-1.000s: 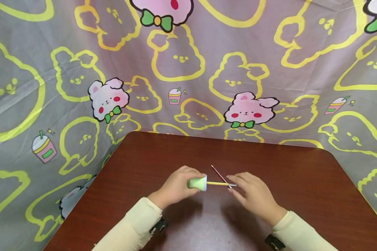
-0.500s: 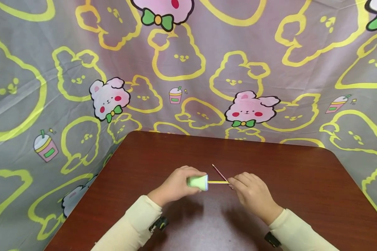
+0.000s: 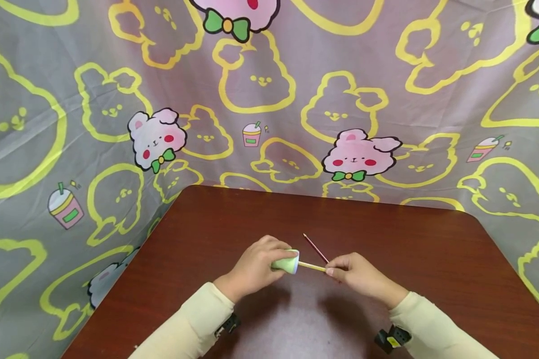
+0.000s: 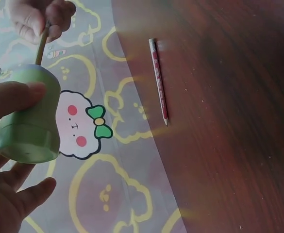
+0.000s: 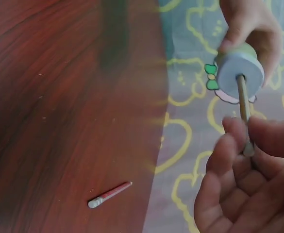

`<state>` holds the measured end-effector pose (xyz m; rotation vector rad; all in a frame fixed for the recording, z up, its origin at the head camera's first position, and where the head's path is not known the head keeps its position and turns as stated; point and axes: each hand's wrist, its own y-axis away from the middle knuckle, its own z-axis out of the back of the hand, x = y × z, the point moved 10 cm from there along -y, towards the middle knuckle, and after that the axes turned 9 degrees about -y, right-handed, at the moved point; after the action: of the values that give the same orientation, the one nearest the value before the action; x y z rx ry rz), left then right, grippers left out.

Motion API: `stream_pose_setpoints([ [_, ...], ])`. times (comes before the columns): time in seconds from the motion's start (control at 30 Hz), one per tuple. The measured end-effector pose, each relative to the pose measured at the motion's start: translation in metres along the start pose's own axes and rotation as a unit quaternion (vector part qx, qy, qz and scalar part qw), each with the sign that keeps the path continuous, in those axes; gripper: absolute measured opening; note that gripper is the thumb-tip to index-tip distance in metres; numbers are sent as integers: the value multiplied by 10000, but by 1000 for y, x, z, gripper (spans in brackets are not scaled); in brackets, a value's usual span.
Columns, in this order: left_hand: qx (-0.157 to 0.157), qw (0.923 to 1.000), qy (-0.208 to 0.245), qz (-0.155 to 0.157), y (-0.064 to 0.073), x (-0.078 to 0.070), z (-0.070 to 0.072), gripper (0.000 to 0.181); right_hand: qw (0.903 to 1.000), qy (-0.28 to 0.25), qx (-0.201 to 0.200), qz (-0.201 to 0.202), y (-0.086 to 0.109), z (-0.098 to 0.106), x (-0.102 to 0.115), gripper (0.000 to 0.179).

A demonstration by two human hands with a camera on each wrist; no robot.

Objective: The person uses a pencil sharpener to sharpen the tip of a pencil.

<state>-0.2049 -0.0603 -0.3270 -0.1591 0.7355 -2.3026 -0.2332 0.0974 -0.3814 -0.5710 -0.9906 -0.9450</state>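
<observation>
My left hand (image 3: 253, 264) grips a pale green pencil sharpener (image 3: 286, 263) round its body, thumb across the side in the left wrist view. The sharpener's light blue end face (image 5: 229, 77) has a hole, and a yellow pencil (image 3: 312, 267) stands in it. My right hand (image 3: 364, 276) pinches the pencil's outer end between thumb and fingers. In the right wrist view that end (image 5: 248, 148) pokes out past the fingertips. The pencil's other end is hidden inside the sharpener. Both things are held up over the table.
A dark red pencil (image 3: 315, 248) lies on the brown wooden table (image 3: 233, 219), just beyond my right hand, its eraser end partly behind the fingers in the head view. A patterned grey cloth (image 3: 278, 119) hangs along the table's back and sides.
My right hand has come from loosely around the yellow pencil's end to pinching it, and has turned. The pencil now slants down toward the right. The sharpener has tilted slightly with it.
</observation>
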Motion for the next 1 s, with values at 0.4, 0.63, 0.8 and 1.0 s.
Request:
stream_pose_setpoints([
  [0.4, 337, 9931, 792, 797, 1, 22, -7, 43, 8754, 3222, -1916, 3053, 28, 9, 49, 29],
  [0.63, 732, 9787, 1561, 1113, 2, 25, -16, 43, 7927, 3560, -2399, 4328, 44, -4, 60, 40],
  [0.8, 994, 9593, 2223, 1431, 4, 27, -21, 44, 7801, 3353, -2670, 4559, 48, -4, 60, 33],
  [1.0, 736, 9731, 1851, 1155, 0, 23, -16, 43, 8167, 3137, -2458, 4174, 40, -1, 59, 21],
])
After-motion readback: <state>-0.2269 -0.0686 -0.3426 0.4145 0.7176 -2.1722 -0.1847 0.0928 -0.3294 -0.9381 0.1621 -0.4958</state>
